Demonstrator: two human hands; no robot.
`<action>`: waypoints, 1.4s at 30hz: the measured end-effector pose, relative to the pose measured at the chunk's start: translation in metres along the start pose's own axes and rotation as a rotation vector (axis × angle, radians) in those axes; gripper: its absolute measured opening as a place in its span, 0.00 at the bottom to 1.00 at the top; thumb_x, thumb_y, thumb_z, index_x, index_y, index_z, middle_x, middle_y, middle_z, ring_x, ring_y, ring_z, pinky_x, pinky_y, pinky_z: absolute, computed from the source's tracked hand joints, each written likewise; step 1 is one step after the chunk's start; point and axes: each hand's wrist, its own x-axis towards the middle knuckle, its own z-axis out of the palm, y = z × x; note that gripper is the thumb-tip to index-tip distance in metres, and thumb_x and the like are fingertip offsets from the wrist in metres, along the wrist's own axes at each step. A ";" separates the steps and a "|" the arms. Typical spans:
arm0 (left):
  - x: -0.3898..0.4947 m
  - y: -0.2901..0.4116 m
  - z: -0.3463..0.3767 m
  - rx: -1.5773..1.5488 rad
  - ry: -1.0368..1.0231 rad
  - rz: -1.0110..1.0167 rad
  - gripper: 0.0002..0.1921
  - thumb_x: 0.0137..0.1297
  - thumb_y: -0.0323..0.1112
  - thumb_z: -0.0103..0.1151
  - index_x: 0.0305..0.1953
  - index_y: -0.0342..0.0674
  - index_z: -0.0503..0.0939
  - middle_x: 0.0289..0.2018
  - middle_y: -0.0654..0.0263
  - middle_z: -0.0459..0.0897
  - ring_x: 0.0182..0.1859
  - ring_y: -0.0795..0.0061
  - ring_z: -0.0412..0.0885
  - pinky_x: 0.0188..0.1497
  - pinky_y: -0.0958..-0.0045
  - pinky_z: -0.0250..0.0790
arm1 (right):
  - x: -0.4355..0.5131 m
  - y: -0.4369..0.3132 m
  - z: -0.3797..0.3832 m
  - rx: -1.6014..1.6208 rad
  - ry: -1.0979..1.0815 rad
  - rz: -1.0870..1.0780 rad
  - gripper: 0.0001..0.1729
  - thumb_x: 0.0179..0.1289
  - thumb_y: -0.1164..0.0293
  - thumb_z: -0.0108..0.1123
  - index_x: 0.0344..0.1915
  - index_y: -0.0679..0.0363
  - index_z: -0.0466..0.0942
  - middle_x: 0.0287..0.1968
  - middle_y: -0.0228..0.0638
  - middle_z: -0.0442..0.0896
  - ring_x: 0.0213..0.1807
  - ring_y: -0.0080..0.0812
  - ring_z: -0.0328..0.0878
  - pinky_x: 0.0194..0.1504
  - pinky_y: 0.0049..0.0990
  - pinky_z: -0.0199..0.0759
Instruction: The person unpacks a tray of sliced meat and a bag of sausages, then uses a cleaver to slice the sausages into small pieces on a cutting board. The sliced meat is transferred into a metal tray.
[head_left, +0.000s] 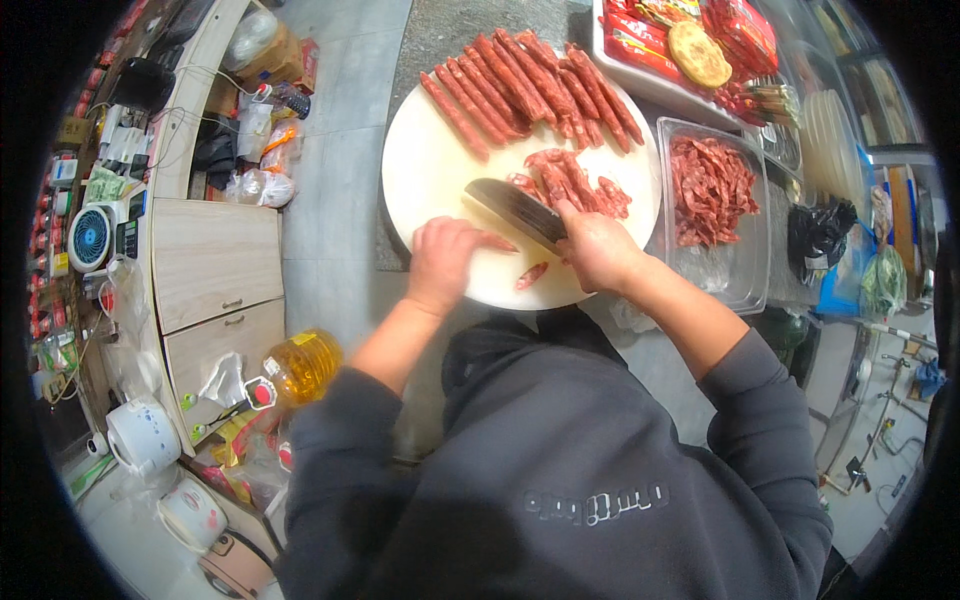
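Observation:
My right hand (600, 247) grips a kitchen knife (517, 212), its broad blade pointing left over a round white cutting board (420, 180). My left hand (444, 259), slightly blurred, holds a short piece of cured sausage (495, 241) near the board's lower left edge. One cut sausage slice (532, 276) lies below the blade. Beyond the knife is a pile of sliced sausage (562, 176). Whole sausages (495, 90) lie side by side across the far part of the board. To the right, a clear plastic tub (759, 255) holds many sausage slices (712, 187).
A white tray (637, 79) with red packets and a round flatbread (699, 54) stands at the upper right. Right of the tub is a black plastic bag (821, 229). A large bottle of yellow oil (304, 367) stands at left beside wooden cabinets (217, 262).

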 end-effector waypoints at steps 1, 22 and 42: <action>0.000 0.006 0.008 -0.009 -0.010 0.016 0.08 0.56 0.30 0.60 0.38 0.47 0.81 0.40 0.66 0.78 0.49 0.61 0.74 0.53 0.61 0.65 | -0.001 0.000 -0.002 -0.065 -0.021 0.010 0.19 0.57 0.74 0.60 0.47 0.64 0.66 0.30 0.52 0.82 0.38 0.56 0.81 0.39 0.47 0.73; -0.007 0.009 0.028 -0.026 0.100 0.094 0.08 0.53 0.26 0.60 0.36 0.42 0.76 0.40 0.63 0.77 0.49 0.58 0.74 0.53 0.57 0.65 | 0.010 -0.042 -0.036 -0.103 -0.091 -0.127 0.10 0.65 0.71 0.50 0.44 0.63 0.66 0.34 0.51 0.84 0.39 0.54 0.83 0.40 0.47 0.74; -0.018 0.004 0.034 -0.043 0.015 0.042 0.08 0.55 0.27 0.57 0.37 0.39 0.76 0.42 0.61 0.77 0.50 0.57 0.75 0.54 0.56 0.65 | 0.036 -0.061 -0.002 0.064 -0.147 -0.012 0.20 0.55 0.75 0.63 0.46 0.64 0.65 0.33 0.53 0.83 0.39 0.58 0.82 0.41 0.49 0.75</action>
